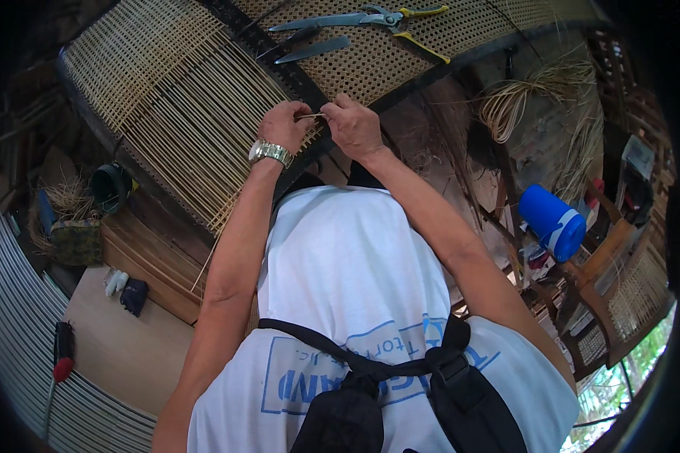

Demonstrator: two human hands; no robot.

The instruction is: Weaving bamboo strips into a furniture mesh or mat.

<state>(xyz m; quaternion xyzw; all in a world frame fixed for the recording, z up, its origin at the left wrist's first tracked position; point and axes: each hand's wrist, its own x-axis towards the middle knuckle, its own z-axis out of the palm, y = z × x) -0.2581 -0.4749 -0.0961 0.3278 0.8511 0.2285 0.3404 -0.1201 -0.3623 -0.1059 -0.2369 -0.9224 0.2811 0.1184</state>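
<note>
Both hands meet at the near corner of a dark frame strung with cane strands (196, 121). Between their fingertips runs a thin pale cane strand (310, 116). My left hand (282, 125), with a metal watch on its wrist, pinches one end beside the woven edge. Just to its right, my right hand (352, 127) pinches the other end, fingers curled. Close-woven cane (140, 57) covers the frame's far part, while long parallel strands fill the nearer part. Beyond my hands, yellow-handled shears (385, 20) and a knife (315, 50) lie on an open-weave cane panel (370, 72).
To the right stand a blue jug (551, 223) and a wooden chair frame (604, 302) with cane. A coil of loose cane (517, 106) lies at the far right. Left are a dark green container (112, 187), a board (128, 340) and a corrugated sheet (23, 325).
</note>
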